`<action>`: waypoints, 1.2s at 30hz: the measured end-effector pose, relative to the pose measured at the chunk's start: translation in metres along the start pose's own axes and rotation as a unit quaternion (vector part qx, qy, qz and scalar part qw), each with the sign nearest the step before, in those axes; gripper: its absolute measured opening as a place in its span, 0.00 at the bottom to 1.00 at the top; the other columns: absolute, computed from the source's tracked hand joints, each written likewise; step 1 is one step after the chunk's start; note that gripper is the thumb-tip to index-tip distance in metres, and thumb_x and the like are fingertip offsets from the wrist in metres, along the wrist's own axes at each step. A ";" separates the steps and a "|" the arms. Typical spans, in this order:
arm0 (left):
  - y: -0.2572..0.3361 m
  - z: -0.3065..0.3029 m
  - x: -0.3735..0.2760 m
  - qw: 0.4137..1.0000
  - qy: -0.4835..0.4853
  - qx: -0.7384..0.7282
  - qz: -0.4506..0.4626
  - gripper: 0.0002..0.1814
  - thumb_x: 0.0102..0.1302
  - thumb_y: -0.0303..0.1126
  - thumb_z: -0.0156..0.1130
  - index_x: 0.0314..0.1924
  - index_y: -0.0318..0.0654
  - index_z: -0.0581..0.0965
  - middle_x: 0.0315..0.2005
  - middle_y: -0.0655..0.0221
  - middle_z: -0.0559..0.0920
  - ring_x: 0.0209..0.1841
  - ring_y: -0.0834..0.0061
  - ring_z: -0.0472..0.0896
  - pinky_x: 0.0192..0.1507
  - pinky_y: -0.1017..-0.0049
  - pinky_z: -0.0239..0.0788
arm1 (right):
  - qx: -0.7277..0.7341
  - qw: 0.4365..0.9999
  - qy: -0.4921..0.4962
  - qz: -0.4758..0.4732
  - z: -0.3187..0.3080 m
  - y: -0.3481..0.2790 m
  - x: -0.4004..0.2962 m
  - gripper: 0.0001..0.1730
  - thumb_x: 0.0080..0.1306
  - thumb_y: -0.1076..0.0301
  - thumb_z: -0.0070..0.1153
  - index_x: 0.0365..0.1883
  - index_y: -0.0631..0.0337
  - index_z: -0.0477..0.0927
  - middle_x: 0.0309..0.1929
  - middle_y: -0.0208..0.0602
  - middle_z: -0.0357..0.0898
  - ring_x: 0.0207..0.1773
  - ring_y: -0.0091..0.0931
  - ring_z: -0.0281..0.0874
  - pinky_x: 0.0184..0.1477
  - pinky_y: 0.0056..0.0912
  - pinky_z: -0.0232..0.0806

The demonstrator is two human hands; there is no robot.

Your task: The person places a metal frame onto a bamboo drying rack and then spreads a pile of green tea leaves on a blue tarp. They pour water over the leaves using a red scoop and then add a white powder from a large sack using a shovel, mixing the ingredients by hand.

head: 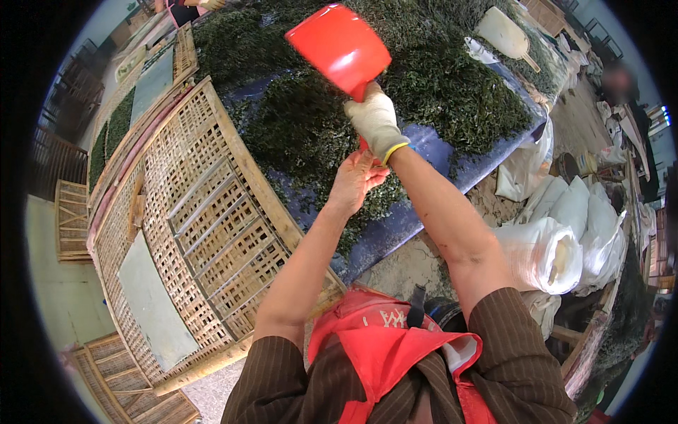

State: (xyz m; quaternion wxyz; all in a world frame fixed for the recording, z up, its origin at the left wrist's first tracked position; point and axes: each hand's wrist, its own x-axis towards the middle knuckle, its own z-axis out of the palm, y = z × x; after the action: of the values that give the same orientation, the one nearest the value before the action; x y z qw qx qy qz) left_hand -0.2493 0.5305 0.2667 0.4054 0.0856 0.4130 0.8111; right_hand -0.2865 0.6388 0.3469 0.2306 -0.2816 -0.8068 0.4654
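A red plastic scoop (339, 47) is raised over a heap of dark green leafy plant material (307, 116). My right hand (375, 116), in a cream knit glove with a yellow-edged cuff, grips its handle just below the blade. Bare, my left hand (355, 183) has its fingers around the lower end of that handle. To the left lies a woven bamboo tray (185, 122) in a wooden frame. On its weave rest a metal divider frame (212, 199) with several parallel bars and a flat grey board (153, 302).
Blue sheeting (381, 254) lies under the heap. A white scoop (503, 32) rests at the upper right. White sacks (540, 254) stand right of the table. More bamboo trays (124, 371) lean at lower left. Another person's gloved hand (212, 4) shows at the top; someone (617, 90) is far right.
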 end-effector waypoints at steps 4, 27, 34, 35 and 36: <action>-0.012 0.010 0.002 0.995 -0.008 0.042 0.089 0.19 0.63 0.40 0.59 0.48 0.37 0.70 0.35 0.71 0.77 0.36 0.77 0.77 0.41 0.71 0.72 | 0.163 0.979 0.029 -0.116 0.008 0.026 0.007 0.24 0.47 0.67 0.54 0.44 0.64 0.72 0.34 0.48 0.78 0.38 0.40 0.78 0.43 0.35 0.67; -0.017 0.053 -0.016 0.975 -0.044 0.201 -0.085 0.30 0.65 0.53 0.51 0.57 0.37 0.65 0.41 0.64 0.76 0.38 0.73 0.78 0.41 0.74 0.70 | 0.420 0.905 0.039 -0.050 -0.123 0.053 -0.033 0.07 0.56 0.69 0.58 0.31 0.60 0.75 0.25 0.31 0.75 0.24 0.24 0.72 0.31 0.27 0.67; -0.044 0.021 -0.022 0.960 -0.041 0.257 -0.108 0.25 0.64 0.48 0.56 0.52 0.36 0.69 0.36 0.64 0.78 0.33 0.77 0.78 0.37 0.78 0.70 | 0.353 0.930 0.105 -0.014 -0.168 0.081 -0.043 0.12 0.50 0.67 0.63 0.33 0.58 0.79 0.28 0.22 0.75 0.29 0.17 0.68 0.34 0.25 0.64; -0.053 0.018 -0.022 0.966 -0.061 0.231 -0.101 0.23 0.64 0.46 0.56 0.51 0.36 0.70 0.35 0.65 0.78 0.32 0.77 0.78 0.35 0.80 0.70 | 0.328 0.937 0.120 -0.007 -0.176 0.084 -0.054 0.14 0.50 0.67 0.64 0.35 0.58 0.79 0.29 0.22 0.75 0.29 0.17 0.68 0.34 0.25 0.64; -0.057 0.022 -0.023 0.966 -0.061 0.233 -0.099 0.19 0.64 0.41 0.56 0.49 0.35 0.71 0.33 0.66 0.78 0.30 0.80 0.77 0.33 0.82 0.69 | 0.338 0.930 0.144 -0.016 -0.180 0.091 -0.061 0.15 0.50 0.68 0.64 0.37 0.58 0.78 0.30 0.22 0.75 0.30 0.17 0.68 0.35 0.25 0.64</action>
State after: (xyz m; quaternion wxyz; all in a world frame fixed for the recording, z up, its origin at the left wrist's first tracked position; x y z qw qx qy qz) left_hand -0.1901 0.5454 0.2436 0.4769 0.1860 0.5709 0.6419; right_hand -0.1053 0.7466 0.3432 0.4335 -0.2384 -0.5643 0.6609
